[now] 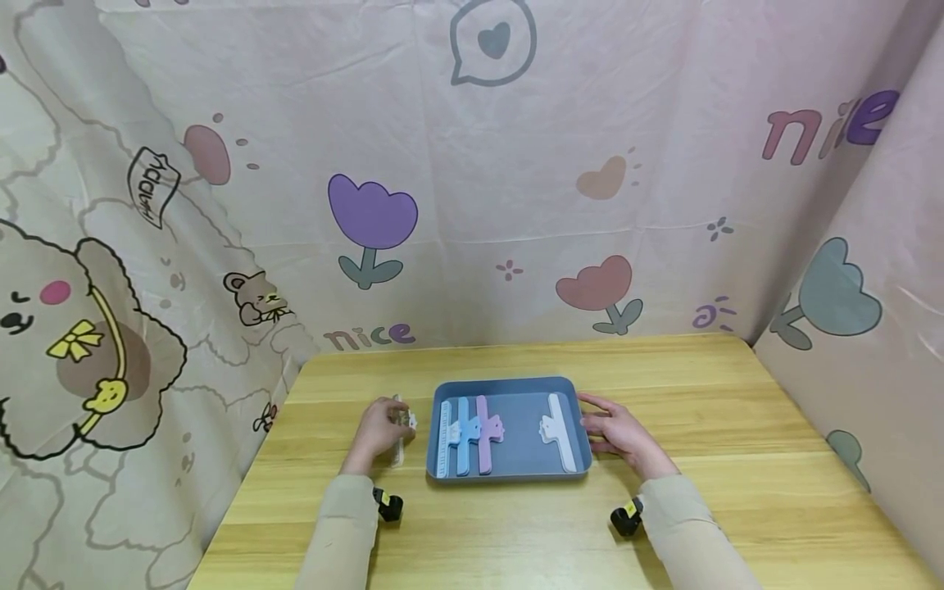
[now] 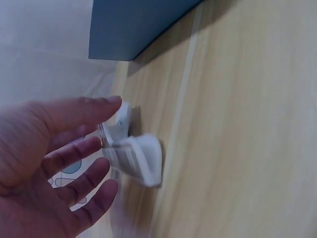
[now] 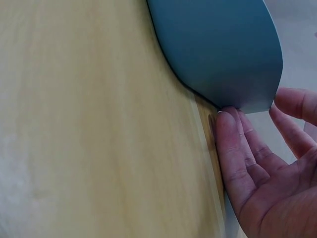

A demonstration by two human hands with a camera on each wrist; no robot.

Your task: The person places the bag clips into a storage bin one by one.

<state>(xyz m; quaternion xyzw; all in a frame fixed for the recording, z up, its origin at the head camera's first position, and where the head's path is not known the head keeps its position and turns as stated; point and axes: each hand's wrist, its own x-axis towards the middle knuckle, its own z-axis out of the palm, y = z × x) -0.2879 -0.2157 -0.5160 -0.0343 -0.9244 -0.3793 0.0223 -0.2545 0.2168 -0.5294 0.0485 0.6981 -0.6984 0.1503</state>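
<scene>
Left hand (image 1: 379, 428) on the table, just left of the tray, fingers (image 2: 79, 151) loosely spread and touching a white plastic sealing clip (image 1: 401, 430); no firm pinch visible. The white clip is long, flat and bar-shaped with a small shaped tab near its far end; in the head view its long axis runs away from the person, roughly parallel to the tray's left wall, and it lies on the wood, outside the tray.

Right hand (image 1: 618, 432) open, fingers extended, fingertips (image 3: 229, 124) against the tray's right outer wall.

Blue tray (image 1: 509, 383): smooth matte plastic, rectangular, rounded corners, low rim. Inside, all lengthwise front to back: a white clip at the left wall (image 1: 443, 438), a pale blue clip (image 1: 463, 434), a lilac clip (image 1: 484, 433), side by side; another white one (image 1: 559, 428) near the right wall.

Table (image 1: 737, 426): light wood-grain planks. Printed pink cloth (image 1: 516, 164) behind.
</scene>
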